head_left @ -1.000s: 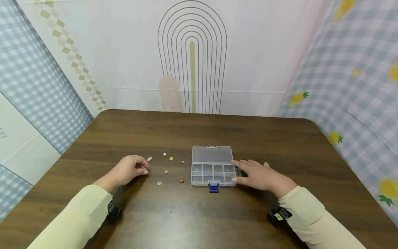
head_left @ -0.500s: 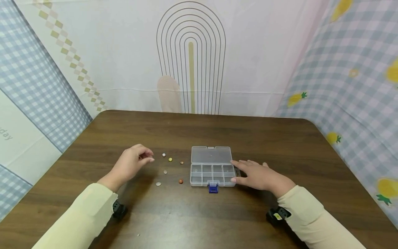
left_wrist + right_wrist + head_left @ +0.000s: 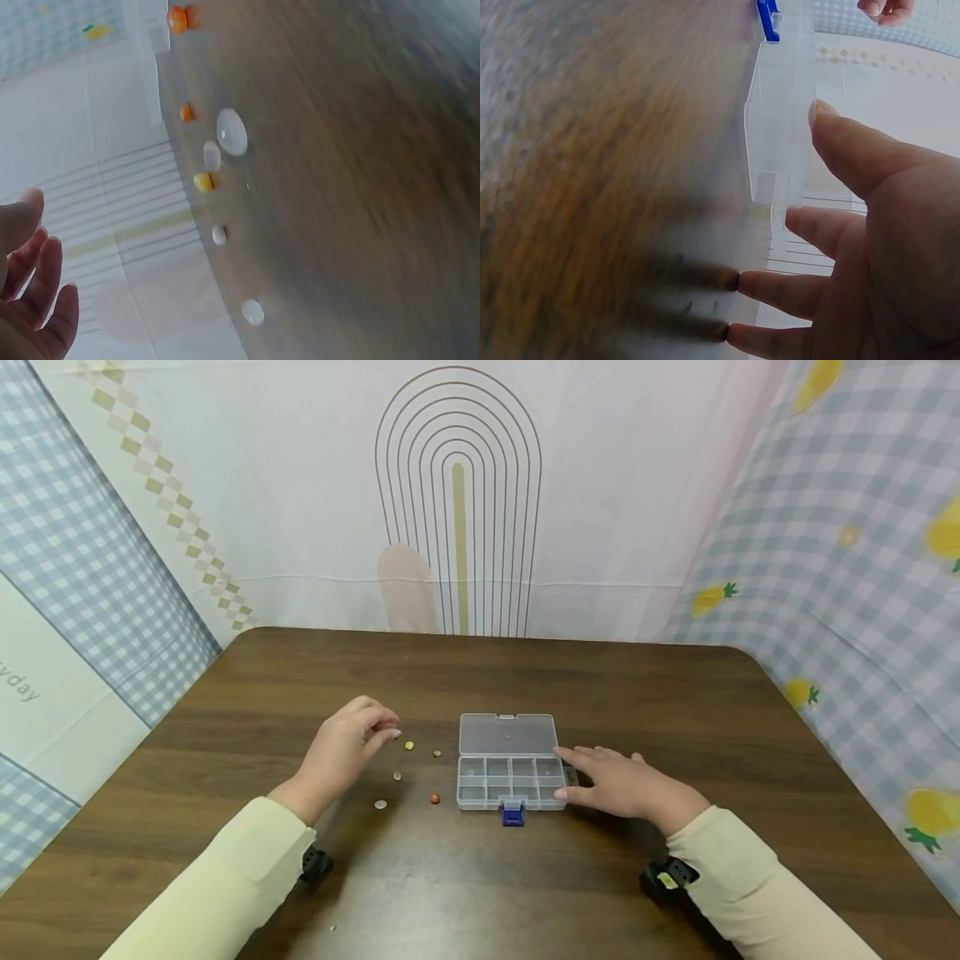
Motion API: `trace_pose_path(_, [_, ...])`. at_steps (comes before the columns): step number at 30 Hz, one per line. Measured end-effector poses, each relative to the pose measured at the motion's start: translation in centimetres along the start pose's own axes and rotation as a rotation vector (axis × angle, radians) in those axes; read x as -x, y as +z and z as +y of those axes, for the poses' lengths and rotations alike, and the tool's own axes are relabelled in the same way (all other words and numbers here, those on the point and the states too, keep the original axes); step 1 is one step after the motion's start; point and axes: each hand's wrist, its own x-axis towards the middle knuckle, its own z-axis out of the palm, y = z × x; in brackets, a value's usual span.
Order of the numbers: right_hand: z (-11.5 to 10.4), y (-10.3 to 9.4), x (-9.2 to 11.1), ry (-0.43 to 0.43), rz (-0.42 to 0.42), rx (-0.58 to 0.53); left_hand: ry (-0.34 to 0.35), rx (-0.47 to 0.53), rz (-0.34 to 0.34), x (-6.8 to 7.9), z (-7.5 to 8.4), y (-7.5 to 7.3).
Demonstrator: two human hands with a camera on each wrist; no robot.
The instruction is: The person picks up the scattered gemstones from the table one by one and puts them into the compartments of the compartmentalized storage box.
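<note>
My left hand (image 3: 348, 747) hovers above the table with its fingertips overlapping a small white bead-like piece (image 3: 397, 734) in the head view. The left wrist view shows its thumb and loosely bent fingers apart, with nothing between them, and a white disc (image 3: 253, 312) lying on the table. Around it lie yellow (image 3: 409, 746), brown (image 3: 437, 753), pale (image 3: 397, 776) and orange (image 3: 435, 798) pieces and a whitish oval (image 3: 380, 805). A clear divided plastic box (image 3: 512, 782) lies with its lid (image 3: 507, 735) raised back. My right hand (image 3: 622, 781) has fingers spread, thumb and index at the box's right side.
The brown wooden table (image 3: 480, 877) ends at a white patterned cloth (image 3: 600, 485) behind. A blue latch (image 3: 513, 816) sticks out at the box's front. A tiny pale speck (image 3: 333, 927) lies near the front. Checked cloth (image 3: 840, 577) hangs at the right.
My left hand has moved rightward and slightly away from me, from left of the scattered pieces to the small white one. My right hand stays by the box.
</note>
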Motion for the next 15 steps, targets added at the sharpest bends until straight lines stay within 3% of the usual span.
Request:
trace_pose_path(8, [-0.1,0.0,0.0,0.008,-0.007,-0.003,0.038,0.017,0.041,-0.6,1.2,1.1])
trace_pose_path(15, [-0.1,0.0,0.1,0.011,-0.003,-0.002,0.063,0.038,0.007,-1.3,2.5,2.3])
